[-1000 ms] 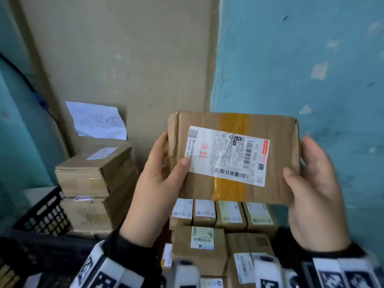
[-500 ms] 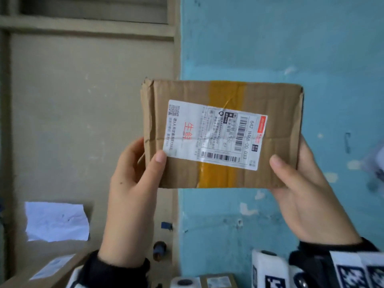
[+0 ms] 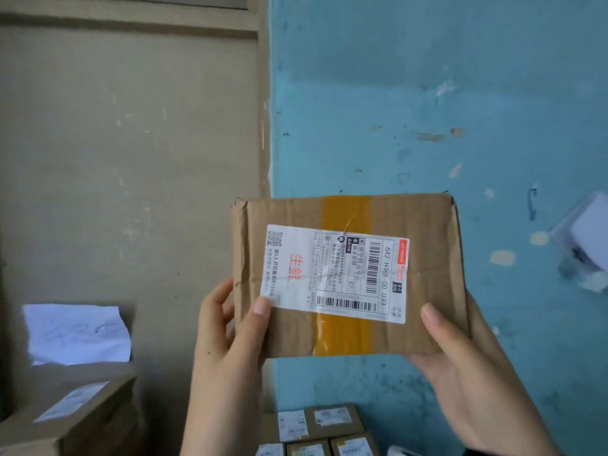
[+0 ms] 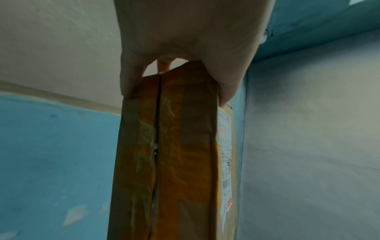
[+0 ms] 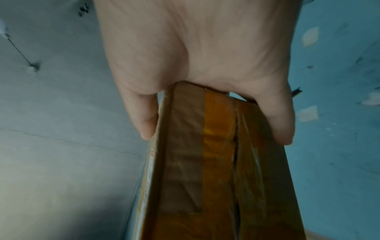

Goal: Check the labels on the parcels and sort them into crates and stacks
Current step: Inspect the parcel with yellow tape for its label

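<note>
I hold a flat brown cardboard parcel [image 3: 348, 274] up in front of the wall, its face toward me. A white shipping label [image 3: 335, 273] with barcodes and red characters covers its front, over a strip of amber tape. My left hand [image 3: 230, 343] grips the parcel's lower left corner, thumb on the label's edge. My right hand [image 3: 467, 366] grips the lower right corner, thumb on the front. In the left wrist view the hand [image 4: 185, 48] pinches the parcel's taped edge [image 4: 170, 162]. The right wrist view shows my right hand [image 5: 205, 73] clamping the parcel's other taped edge [image 5: 216, 170].
Several small labelled parcels [image 3: 316, 429] lie packed below. A larger cardboard box [image 3: 65, 419] sits at the lower left, a white paper sheet [image 3: 77, 334] pinned on the beige board behind it. A blue wall [image 3: 427, 110] fills the right, with a white fixture [image 3: 585, 238] on it.
The view tilted up, then partly back down; the parcel now sits lower in the frame and the small parcels below show again. Both hands keep the same grip.
</note>
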`<state>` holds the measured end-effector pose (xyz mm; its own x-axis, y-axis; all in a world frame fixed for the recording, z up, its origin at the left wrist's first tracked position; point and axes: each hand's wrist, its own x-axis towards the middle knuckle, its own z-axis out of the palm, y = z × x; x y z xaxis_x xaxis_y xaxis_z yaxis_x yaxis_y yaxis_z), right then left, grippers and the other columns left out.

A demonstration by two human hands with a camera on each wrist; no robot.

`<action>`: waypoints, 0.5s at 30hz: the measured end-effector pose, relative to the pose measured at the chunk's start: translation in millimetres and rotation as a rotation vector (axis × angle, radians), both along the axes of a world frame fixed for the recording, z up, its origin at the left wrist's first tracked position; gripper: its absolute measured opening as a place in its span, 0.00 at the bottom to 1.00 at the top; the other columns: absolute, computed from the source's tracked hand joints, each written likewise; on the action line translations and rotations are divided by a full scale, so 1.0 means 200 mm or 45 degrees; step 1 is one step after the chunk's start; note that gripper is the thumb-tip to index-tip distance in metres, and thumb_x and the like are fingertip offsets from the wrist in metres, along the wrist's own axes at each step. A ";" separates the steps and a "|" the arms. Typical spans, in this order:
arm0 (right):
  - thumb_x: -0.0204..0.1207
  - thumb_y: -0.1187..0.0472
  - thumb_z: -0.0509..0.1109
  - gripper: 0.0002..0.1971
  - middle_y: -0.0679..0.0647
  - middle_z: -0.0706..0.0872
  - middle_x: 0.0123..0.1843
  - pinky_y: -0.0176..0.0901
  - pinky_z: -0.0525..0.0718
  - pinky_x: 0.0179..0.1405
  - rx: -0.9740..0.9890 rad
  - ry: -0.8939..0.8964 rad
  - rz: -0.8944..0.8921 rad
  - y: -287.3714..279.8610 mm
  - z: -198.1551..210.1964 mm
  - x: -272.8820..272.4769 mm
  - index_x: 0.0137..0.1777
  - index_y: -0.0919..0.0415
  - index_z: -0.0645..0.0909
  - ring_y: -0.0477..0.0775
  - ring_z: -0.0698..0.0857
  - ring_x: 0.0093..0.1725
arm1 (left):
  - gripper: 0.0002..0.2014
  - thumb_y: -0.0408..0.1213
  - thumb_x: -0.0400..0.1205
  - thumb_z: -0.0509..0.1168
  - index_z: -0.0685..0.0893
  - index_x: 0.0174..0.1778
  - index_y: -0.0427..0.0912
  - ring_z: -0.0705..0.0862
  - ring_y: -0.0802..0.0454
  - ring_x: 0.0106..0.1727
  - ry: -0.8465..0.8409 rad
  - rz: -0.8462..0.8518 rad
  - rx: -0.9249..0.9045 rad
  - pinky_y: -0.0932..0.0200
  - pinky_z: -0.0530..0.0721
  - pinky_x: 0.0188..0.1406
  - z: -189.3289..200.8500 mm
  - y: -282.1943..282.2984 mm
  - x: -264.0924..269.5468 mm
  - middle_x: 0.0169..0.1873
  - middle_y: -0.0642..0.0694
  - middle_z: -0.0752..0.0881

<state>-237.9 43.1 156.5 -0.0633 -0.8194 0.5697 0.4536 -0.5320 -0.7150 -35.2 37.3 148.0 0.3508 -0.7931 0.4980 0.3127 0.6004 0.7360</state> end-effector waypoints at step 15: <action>0.40 0.40 0.89 0.54 0.50 0.88 0.65 0.64 0.86 0.55 0.136 -0.129 -0.139 0.02 -0.08 -0.05 0.73 0.44 0.77 0.54 0.89 0.61 | 0.36 0.52 0.58 0.82 0.79 0.63 0.65 0.90 0.64 0.50 -0.082 -0.132 0.074 0.67 0.86 0.34 -0.03 0.05 -0.11 0.53 0.61 0.90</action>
<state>-247.1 47.0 141.0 -0.2082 -0.8598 0.4662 0.4698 -0.5060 -0.7234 -56.8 47.4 142.8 0.2341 -0.8518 0.4687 0.3220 0.5228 0.7893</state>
